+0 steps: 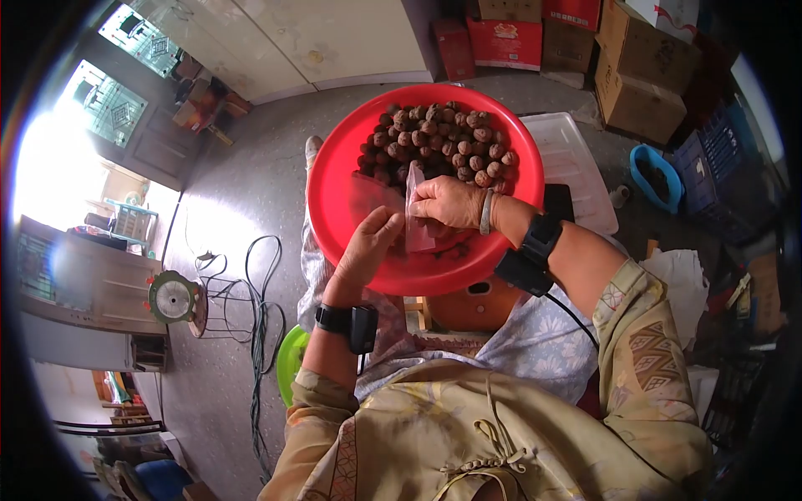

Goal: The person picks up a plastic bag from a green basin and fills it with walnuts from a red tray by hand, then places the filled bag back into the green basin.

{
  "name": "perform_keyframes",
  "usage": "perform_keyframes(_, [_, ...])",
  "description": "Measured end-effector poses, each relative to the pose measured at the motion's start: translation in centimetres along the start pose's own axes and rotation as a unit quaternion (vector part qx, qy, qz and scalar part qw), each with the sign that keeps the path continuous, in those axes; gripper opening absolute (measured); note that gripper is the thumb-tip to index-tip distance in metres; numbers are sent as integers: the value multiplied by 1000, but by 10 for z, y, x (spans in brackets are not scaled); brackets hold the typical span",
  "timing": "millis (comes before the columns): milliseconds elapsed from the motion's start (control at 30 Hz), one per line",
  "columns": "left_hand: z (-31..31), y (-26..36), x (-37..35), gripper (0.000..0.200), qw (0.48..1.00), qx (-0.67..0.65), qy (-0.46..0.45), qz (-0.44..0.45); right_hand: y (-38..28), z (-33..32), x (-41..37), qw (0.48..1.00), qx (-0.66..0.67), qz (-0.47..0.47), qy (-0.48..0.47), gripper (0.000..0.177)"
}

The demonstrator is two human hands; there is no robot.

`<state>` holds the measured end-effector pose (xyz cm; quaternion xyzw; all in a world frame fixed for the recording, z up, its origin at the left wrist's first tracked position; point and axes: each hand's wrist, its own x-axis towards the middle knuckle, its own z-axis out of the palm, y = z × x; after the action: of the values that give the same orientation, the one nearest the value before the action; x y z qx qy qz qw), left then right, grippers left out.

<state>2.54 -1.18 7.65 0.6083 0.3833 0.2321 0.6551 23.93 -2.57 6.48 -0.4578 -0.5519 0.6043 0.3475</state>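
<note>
Grey floor (271, 134) below, red basin (334, 204) with walnuts (434, 134) heaped at its far side, plastic bag (423, 239) over the basin, pinched in the right hand (455, 202) on my feed, reaching past that pinch, left hand (366, 245) just beside, whether pinching too I cannot tell.

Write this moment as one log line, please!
right hand: pinching clear plastic bag | left hand: at bag's edge, grip unclear | walnuts: mostly at far side of red basin
</note>
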Motion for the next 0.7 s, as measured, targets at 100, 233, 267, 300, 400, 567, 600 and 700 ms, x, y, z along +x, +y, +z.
perform_keyframes(100, [6,-1,2,19,999,-1,40,18,-8,1,-8,997,-83,-5,-8,16])
perform_keyframes(233, [10,-16,15,20,993,73,57,74,-4,7,-8,993,-104,-59,-15,17])
perform_keyframes(267, [10,-20,16,20,993,49,69,78,-2,7,-7,993,-91,-67,-15,18])
perform_keyframes(300, [12,-20,16,19,993,25,81,82,-5,7,-8,993,-91,-66,-15,18])
perform_keyframes(400, [12,-16,9,13,964,140,214,77,-8,0,-7,998,-53,40,-1,18])
perform_keyframes(567, [3,-1,-8,5,964,48,246,88,2,-14,2,990,-115,31,74,13])
perform_keyframes(600, [-1,-3,-9,5,964,47,245,87,3,-15,2,990,-99,61,74,14])
perform_keyframes(700, [-13,-11,-7,7,955,84,270,86,13,-14,7,982,-148,82,85,13])
